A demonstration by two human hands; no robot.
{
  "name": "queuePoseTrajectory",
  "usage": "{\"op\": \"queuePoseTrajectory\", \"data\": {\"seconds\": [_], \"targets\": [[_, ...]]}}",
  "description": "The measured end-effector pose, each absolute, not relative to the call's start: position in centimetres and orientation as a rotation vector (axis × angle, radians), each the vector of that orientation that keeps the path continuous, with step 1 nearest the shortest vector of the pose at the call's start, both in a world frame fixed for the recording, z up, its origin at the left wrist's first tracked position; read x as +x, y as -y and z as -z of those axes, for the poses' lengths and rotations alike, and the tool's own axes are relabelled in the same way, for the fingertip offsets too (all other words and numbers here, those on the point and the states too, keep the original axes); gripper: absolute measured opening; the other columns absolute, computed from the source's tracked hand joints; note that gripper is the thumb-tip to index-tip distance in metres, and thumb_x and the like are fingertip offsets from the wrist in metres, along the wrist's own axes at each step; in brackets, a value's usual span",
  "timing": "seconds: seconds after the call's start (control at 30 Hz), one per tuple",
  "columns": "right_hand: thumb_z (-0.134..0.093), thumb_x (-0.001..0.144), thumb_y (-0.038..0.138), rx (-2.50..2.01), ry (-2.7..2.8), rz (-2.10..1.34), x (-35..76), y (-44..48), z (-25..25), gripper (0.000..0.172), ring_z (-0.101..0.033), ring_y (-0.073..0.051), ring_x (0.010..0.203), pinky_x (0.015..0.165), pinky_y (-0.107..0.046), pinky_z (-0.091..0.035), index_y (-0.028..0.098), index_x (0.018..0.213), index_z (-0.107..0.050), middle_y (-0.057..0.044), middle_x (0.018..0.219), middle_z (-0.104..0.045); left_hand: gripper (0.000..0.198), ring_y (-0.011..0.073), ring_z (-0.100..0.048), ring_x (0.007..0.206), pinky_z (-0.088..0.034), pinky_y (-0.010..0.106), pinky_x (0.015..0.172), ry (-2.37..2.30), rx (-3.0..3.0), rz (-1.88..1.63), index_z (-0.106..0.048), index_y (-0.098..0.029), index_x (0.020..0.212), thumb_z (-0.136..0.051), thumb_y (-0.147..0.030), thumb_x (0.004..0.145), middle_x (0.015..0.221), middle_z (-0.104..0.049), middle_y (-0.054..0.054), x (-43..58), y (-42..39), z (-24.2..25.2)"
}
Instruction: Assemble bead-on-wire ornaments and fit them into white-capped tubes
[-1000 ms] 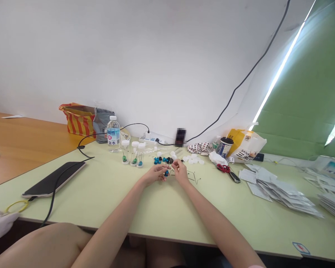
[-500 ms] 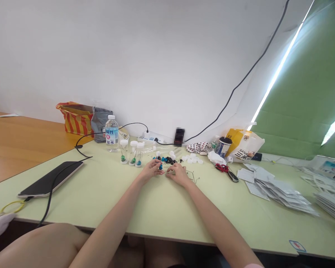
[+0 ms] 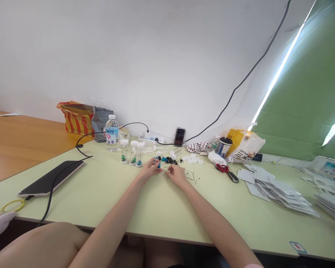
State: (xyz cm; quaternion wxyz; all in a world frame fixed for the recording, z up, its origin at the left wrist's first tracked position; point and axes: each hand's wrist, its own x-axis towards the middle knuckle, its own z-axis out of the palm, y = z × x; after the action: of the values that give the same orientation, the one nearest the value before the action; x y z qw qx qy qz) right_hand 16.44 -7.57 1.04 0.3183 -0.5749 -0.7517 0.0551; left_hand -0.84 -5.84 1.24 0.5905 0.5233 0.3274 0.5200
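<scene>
Between the fingertips of my left hand [image 3: 148,171] is a small glossy blue bead [image 3: 159,166], with a thin stem seeming to rise from it. My right hand [image 3: 177,175] is beside it, a small gap away, its fingers pinched low over the table; whatever they hold is too small to make out. Just beyond both hands lies a cluster of black and blue beads [image 3: 170,160]. Several thin bent wires [image 3: 194,176] rest to the right of my right hand. Clear tubes with white caps [image 3: 139,153] stand left of my left hand, with green or blue beads inside.
White caps [image 3: 192,159] lie behind my right hand. A water bottle [image 3: 112,134] and a tablet [image 3: 51,178] with a black cable are on the left. Red-handled scissors [image 3: 222,168], a lidded cup [image 3: 223,147], a bag [image 3: 245,145] and paper stacks [image 3: 279,190] occupy the right.
My left hand has shifted slightly left with the blue bead, which looks turned a little. My right hand stays nearly in place, fingers still pinched.
</scene>
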Motion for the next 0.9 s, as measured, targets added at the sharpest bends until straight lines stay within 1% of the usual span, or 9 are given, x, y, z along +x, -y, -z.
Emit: {"op": "queuePoseTrajectory", "data": {"seconds": [0.13, 0.27, 0.33, 0.43, 0.5, 0.57, 0.73, 0.83, 0.9], "targets": [[-0.067, 0.066, 0.026, -1.677, 1.907, -0.085, 15.3, 7.2, -0.6, 0.01, -0.055, -0.022, 0.08, 0.069, -0.033, -0.03, 0.019, 0.06, -0.062, -0.004, 0.075, -0.062, 0.04, 0.0141, -0.066, 0.063, -0.05, 0.027, 0.064, -0.803, 1.227, -1.211, -0.046, -0.019, 0.083, -0.068, -0.046, 0.064, 0.068, -0.048, -0.006, -0.8, 6.0, -1.3], [-0.065, 0.064, 0.016, -1.7, 1.947, -0.03, 14.5, 6.8, 0.0, 0.013, -0.052, -0.028, 0.089, 0.07, -0.036, -0.033, 0.017, 0.053, -0.058, -0.009, 0.082, -0.062, 0.042, 0.0134, -0.065, 0.063, -0.047, 0.023, 0.058, -0.847, 1.224, -1.2, -0.046, -0.019, 0.083, -0.068, -0.049, 0.063, 0.071, -0.048, -0.005, -0.8, 6.2, -1.5], [-0.064, 0.064, 0.013, -1.647, 1.907, -0.044, 14.6, 6.6, 0.1, 0.012, -0.053, -0.027, 0.087, 0.07, -0.035, -0.034, 0.017, 0.055, -0.057, -0.009, 0.081, -0.062, 0.042, 0.0125, -0.064, 0.063, -0.047, 0.023, 0.057, -0.863, 1.221, -1.203, -0.046, -0.019, 0.082, -0.068, -0.049, 0.062, 0.072, -0.048, -0.005, -0.8, 6.3, -1.6], [-0.056, 0.072, 0.014, -1.589, 1.812, -0.085, 15.8, 6.2, -0.2, 0.006, -0.056, -0.02, 0.072, 0.062, -0.029, -0.037, 0.018, 0.068, -0.058, -0.006, 0.072, -0.063, 0.042, 0.0115, -0.062, 0.063, -0.047, 0.023, 0.056, -0.884, 1.221, -1.207, -0.046, -0.019, 0.082, -0.068, -0.05, 0.061, 0.073, -0.048, -0.004, -0.8, 6.3, -1.7], [-0.047, 0.079, 0.016, -1.58, 1.767, -0.09, 17.3, 5.7, -0.7, 0.012, -0.056, -0.017, 0.062, 0.057, -0.026, -0.037, 0.019, 0.076, -0.059, -0.003, 0.068, -0.062, 0.042, 0.0114, -0.062, 0.062, -0.047, 0.023, 0.056, -0.898, 1.222, -1.212, -0.047, -0.019, 0.082, -0.068, -0.05, 0.061, 0.072, -0.048, -0.004, -0.7, 6.2, -1.7], [-0.046, 0.079, 0.016, -1.561, 1.746, -0.088, 18.8, 5.3, -1.1, 0.015, -0.057, -0.015, 0.063, 0.057, -0.025, -0.039, 0.02, 0.078, -0.06, -0.002, 0.072, -0.064, 0.043, 0.0115, -0.061, 0.062, -0.046, 0.023, 0.055, -0.906, 1.221, -1.218, -0.047, -0.019, 0.081, -0.068, -0.051, 0.061, 0.072, -0.049, -0.004, -0.7, 6.2, -1.7], [-0.053, 0.072, 0.013, -1.544, 1.829, -0.112, 21.0, 4.9, -1.0, 0.015, -0.058, -0.015, 0.06, 0.056, -0.025, -0.04, 0.02, 0.071, -0.067, -0.002, 0.07, -0.066, 0.044, 0.0121, -0.061, 0.062, -0.046, 0.023, 0.054, -0.908, 1.223, -1.214, -0.048, -0.019, 0.081, -0.068, -0.052, 0.06, 0.071, -0.049, -0.003, -0.7, 6.3, -1.7], [-0.056, 0.07, 0.011, -1.539, 1.917, -0.095, 20.8, 5.2, -0.8, 0.018, -0.058, -0.016, 0.065, 0.06, -0.025, -0.039, 0.022, 0.073, -0.069, -0.002, 0.074, -0.066, 0.043, 0.0117, -0.061, 0.061, -0.046, 0.023, 0.054, -0.907, 1.218, -1.219, -0.048, -0.019, 0.08, -0.069, -0.051, 0.059, 0.07, -0.049, -0.004, -0.7, 6.3, -1.8], [-0.058, 0.069, 0.009, -1.546, 1.969, -0.064, 20.4, 5.4, -0.8, 0.019, -0.057, -0.018, 0.07, 0.062, -0.026, -0.037, 0.023, 0.074, -0.07, -0.003, 0.074, -0.066, 0.042, 0.0113, -0.061, 0.06, -0.046, 0.022, 0.053, -0.904, 1.217, -1.219, -0.048, -0.019, 0.08, -0.069, -0.05, 0.059, 0.069, -0.049, -0.004, -0.7, 6.3, -1.7]]}}
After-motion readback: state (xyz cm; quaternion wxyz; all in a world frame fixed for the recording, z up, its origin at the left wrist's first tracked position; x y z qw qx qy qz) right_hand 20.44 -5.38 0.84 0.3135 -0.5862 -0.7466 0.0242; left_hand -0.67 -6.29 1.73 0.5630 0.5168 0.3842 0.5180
